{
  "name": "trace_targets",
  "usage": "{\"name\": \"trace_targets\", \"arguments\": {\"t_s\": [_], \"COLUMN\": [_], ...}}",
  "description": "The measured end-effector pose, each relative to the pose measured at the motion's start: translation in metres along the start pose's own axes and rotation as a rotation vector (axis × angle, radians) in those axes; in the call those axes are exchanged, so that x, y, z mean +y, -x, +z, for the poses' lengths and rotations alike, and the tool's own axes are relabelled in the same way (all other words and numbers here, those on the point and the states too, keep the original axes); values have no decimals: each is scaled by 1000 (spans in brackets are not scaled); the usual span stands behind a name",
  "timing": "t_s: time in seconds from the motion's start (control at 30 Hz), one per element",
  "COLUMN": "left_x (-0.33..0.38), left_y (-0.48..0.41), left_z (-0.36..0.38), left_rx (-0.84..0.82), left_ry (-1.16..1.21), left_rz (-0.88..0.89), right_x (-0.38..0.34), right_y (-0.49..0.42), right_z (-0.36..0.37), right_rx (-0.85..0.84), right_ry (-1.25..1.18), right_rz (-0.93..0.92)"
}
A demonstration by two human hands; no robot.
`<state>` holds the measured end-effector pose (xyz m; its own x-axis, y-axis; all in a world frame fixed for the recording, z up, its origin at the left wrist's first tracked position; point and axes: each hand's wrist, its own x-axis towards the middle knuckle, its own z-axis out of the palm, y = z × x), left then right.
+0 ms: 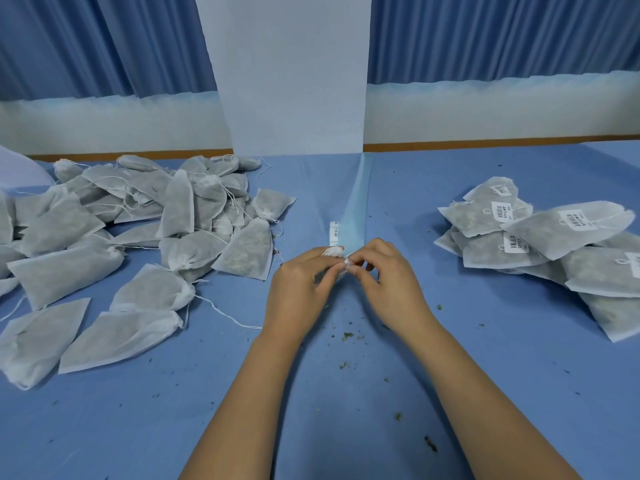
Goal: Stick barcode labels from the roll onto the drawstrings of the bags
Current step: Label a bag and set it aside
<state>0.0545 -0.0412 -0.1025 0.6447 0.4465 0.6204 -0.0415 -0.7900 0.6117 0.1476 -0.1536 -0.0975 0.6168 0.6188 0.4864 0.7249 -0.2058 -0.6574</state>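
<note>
Both hands meet dead centre, left hand point(304, 284) and right hand point(389, 282) pinching the near end of the label strip point(354, 206), which runs off toward 12 o'clock. Unlabelled bags point(138, 220) are heaped around 9 to 10 o'clock and labelled bags point(554, 244) are stacked at 3. Green crumbs point(347, 336) are scattered at 6 on the blue table point(415, 188).

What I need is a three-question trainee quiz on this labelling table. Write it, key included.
1. True or false: the right pile of bags carries barcode labels.
2. Where is the unlabelled pile? A) the person's left B) the person's right C) the floor
3. Fill in: the left hand and right hand both pinch the label strip at its ____ end.
Key: 1 true; 2 A; 3 near.
</note>
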Motion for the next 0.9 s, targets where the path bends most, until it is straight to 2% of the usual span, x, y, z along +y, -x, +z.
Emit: {"name": "trace_targets", "arguments": {"t_s": [0.1, 0.27, 0.4, 0.53, 0.63, 0.77, 0.9], "left_x": [0, -5, -8, -7, -4, -1, 8], "left_y": [-3, -8, -10, -9, -8, -7, -4], "left_z": [-4, -24, -33, -29, -28, -25, -21], "left_rx": [112, 505, 589, 505, 386, 157, -34], "left_ry": [-23, 13, 119, 102, 111, 264, 359], "left_rz": [-57, -242, -365, -342, -306, -266, -212], "right_x": [-1, -5, -8, -12, -10, -16, -22], "right_y": [0, 3, 2, -3, -7, -5, 3], "right_z": [-2, -8, -15, -17, -15, -10, -11], "right_rx": [-27, -27, 1, 126, 93, 150, 62], "right_ry": [10, -202, -324, -553, -732, -508, -557], "right_rz": [33, 242, 294, 332, 383, 282, 177]}}
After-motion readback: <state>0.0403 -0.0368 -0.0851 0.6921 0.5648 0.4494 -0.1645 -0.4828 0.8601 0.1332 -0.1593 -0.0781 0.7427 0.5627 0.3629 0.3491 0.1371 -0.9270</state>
